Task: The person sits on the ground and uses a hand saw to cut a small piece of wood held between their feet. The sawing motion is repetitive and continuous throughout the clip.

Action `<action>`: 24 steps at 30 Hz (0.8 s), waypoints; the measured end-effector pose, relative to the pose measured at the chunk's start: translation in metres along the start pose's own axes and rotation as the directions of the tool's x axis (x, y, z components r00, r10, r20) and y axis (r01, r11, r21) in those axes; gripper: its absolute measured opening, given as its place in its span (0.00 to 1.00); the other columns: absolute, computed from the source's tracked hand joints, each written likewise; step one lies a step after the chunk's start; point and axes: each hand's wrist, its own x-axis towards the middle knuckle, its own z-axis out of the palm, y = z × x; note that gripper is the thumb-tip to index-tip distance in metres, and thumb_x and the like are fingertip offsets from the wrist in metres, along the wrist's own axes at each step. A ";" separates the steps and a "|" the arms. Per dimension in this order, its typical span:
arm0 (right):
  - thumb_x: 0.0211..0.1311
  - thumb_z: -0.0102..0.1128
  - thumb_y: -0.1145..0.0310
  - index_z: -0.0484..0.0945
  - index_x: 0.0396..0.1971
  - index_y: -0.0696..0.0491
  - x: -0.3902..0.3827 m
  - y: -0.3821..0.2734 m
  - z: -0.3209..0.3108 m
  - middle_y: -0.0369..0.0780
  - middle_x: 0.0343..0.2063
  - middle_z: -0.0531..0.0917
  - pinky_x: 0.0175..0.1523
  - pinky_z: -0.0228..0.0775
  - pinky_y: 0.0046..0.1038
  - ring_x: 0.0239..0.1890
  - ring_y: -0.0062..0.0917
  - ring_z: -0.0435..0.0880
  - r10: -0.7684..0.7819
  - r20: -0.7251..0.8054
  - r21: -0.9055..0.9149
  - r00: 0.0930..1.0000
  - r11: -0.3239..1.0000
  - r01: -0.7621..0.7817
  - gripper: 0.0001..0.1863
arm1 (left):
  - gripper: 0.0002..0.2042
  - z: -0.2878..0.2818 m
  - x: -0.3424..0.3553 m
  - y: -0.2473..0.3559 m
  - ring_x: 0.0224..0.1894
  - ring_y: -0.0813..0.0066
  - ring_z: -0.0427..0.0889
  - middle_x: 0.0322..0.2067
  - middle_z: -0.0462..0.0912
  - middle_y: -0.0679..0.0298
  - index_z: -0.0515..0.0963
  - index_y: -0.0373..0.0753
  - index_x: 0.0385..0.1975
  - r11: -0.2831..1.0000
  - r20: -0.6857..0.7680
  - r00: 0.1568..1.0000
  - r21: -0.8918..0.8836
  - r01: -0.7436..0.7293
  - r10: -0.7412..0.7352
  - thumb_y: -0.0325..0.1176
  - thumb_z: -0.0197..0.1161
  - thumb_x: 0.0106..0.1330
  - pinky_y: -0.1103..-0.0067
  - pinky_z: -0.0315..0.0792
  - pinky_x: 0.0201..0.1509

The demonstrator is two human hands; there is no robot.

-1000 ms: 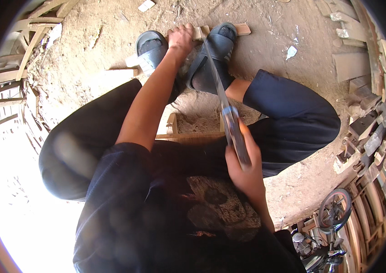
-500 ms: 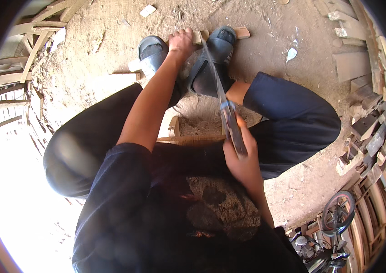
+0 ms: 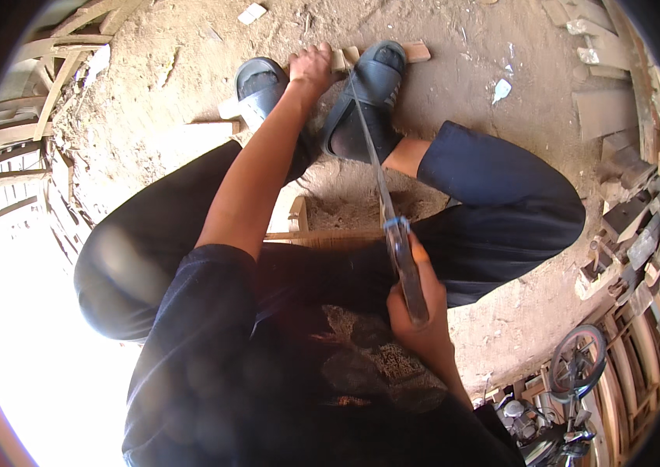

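A hand saw is gripped by its handle [image 3: 410, 284] in my right hand [image 3: 421, 307], its long thin blade [image 3: 369, 148] pointing away from me. The blade's tip end reaches a narrow strip of wood [image 3: 417, 52] on the ground, between my left hand and my right sandal [image 3: 383, 78]. That sandal rests over the strip, part of which sticks out to its right. My left hand [image 3: 312, 70] is closed over the strip's left part, beside my left sandal [image 3: 261, 84]. Its grip on the far side is partly hidden.
Beneath my seated legs shows a wooden plank [image 3: 322, 236]. Another wood piece [image 3: 217, 132] lies left of my left foot. Stacked offcuts [image 3: 633, 214] line the right side, with a bicycle wheel [image 3: 579, 362] at the lower right. Curved timber pieces [image 3: 57, 86] stand at the left.
My right hand has drawn the saw back toward my body and slightly right. The left hand stays on the wood strip, and both feet remain about where they were.
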 end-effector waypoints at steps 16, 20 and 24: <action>0.50 0.44 0.83 0.60 0.61 0.62 0.039 0.005 0.008 0.52 0.45 0.77 0.53 0.66 0.25 0.49 0.34 0.79 0.148 0.120 0.143 0.982 0.976 -0.165 0.32 | 0.39 0.004 -0.001 -0.012 0.56 0.52 0.72 0.50 0.73 0.47 0.63 0.32 0.53 0.999 0.004 1.000 -0.041 0.001 0.000 0.59 0.64 0.53 0.60 0.67 0.57; 0.51 0.45 0.82 0.63 0.61 0.60 -0.007 -0.005 -0.005 0.46 0.40 0.77 0.51 0.65 0.22 0.42 0.26 0.77 0.179 0.089 0.166 0.980 0.967 -0.192 0.32 | 0.37 -0.007 -0.004 -0.014 0.55 0.51 0.73 0.49 0.74 0.47 0.63 0.32 0.52 0.999 -0.003 1.000 -0.033 -0.001 0.001 0.58 0.65 0.54 0.60 0.67 0.56; 0.51 0.46 0.82 0.62 0.61 0.61 0.047 0.022 0.011 0.47 0.38 0.78 0.48 0.67 0.23 0.41 0.26 0.78 0.048 0.059 0.185 0.997 0.981 -0.058 0.31 | 0.35 -0.004 -0.002 -0.011 0.53 0.51 0.75 0.49 0.74 0.47 0.64 0.33 0.50 0.998 -0.020 1.000 -0.054 -0.020 0.019 0.57 0.63 0.55 0.60 0.67 0.55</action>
